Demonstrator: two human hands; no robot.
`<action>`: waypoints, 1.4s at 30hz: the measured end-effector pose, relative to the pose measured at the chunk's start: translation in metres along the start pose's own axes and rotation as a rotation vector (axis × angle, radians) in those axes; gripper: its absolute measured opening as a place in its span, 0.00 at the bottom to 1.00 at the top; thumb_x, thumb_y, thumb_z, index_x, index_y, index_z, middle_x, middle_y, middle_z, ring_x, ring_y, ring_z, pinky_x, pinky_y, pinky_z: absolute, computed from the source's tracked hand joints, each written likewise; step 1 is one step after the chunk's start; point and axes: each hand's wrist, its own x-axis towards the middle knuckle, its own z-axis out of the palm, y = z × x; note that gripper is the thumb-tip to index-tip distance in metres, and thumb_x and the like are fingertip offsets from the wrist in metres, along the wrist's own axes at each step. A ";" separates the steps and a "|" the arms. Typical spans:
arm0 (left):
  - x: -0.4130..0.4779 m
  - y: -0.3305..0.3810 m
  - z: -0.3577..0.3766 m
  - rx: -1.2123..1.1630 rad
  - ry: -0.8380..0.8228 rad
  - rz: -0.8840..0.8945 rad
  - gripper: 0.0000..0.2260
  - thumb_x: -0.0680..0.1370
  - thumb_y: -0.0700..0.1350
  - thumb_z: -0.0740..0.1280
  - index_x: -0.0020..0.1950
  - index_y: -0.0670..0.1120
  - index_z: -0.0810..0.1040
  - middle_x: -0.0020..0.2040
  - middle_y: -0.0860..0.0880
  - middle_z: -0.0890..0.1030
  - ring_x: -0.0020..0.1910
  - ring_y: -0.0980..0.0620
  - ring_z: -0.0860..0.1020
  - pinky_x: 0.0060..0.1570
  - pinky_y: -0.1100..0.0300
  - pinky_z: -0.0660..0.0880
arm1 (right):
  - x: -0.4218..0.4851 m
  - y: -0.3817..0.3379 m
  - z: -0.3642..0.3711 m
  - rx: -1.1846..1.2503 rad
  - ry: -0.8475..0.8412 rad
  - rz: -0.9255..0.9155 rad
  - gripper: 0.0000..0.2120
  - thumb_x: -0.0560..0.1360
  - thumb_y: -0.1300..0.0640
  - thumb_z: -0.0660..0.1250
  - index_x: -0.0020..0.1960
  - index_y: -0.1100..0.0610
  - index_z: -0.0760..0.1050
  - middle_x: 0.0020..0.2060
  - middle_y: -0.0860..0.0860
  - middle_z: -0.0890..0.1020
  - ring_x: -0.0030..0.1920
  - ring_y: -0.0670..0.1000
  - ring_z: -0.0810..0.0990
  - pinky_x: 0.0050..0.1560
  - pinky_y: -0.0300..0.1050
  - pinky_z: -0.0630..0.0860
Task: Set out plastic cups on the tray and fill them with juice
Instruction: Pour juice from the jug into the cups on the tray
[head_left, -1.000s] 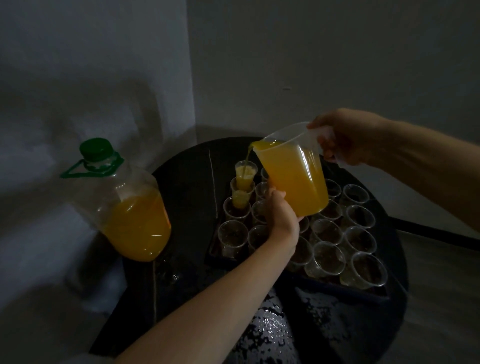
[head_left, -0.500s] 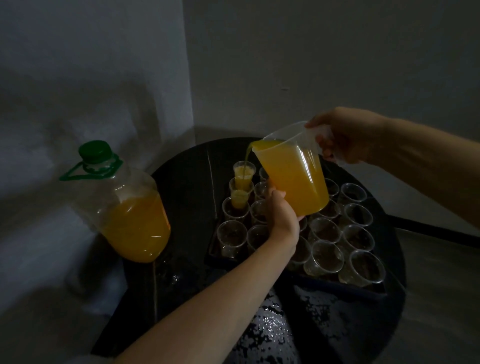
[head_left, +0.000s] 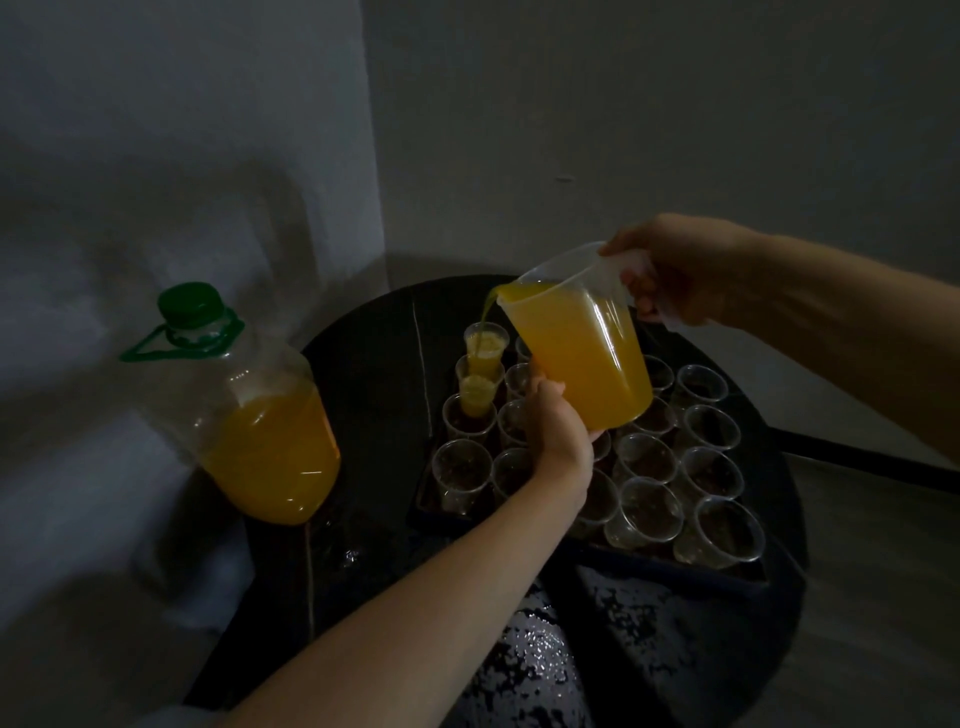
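Head view: the juice-laden measuring jug likely handles heavy and slick; the right hand wraps its handle, the left hand curls round its base.

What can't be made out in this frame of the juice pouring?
Head view only.
- Cups in the middle rows: covered by the jug and left hand, count and fill unknown.
- Tray outline: lost in dim light against the dark table.
- Right hand grip: fingers partly behind the translucent handle.
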 end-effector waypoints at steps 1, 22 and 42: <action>0.000 0.001 0.000 -0.003 0.000 0.001 0.21 0.84 0.46 0.54 0.77 0.58 0.65 0.68 0.46 0.74 0.61 0.47 0.75 0.65 0.37 0.73 | 0.000 0.000 0.001 -0.004 -0.001 0.000 0.11 0.78 0.52 0.67 0.57 0.57 0.75 0.25 0.48 0.72 0.27 0.45 0.70 0.32 0.39 0.70; 0.001 0.003 -0.007 -0.009 0.006 -0.035 0.20 0.85 0.48 0.53 0.77 0.55 0.65 0.69 0.44 0.73 0.63 0.46 0.75 0.65 0.37 0.74 | -0.008 -0.004 0.012 0.006 0.032 0.025 0.13 0.79 0.52 0.66 0.60 0.57 0.76 0.25 0.48 0.72 0.28 0.45 0.69 0.33 0.38 0.69; 0.001 0.001 -0.005 -0.005 0.035 -0.060 0.18 0.85 0.49 0.54 0.75 0.54 0.67 0.67 0.43 0.75 0.63 0.44 0.76 0.63 0.37 0.76 | -0.006 -0.006 0.009 -0.015 0.029 0.052 0.12 0.77 0.51 0.68 0.58 0.56 0.76 0.29 0.49 0.72 0.30 0.45 0.69 0.34 0.39 0.69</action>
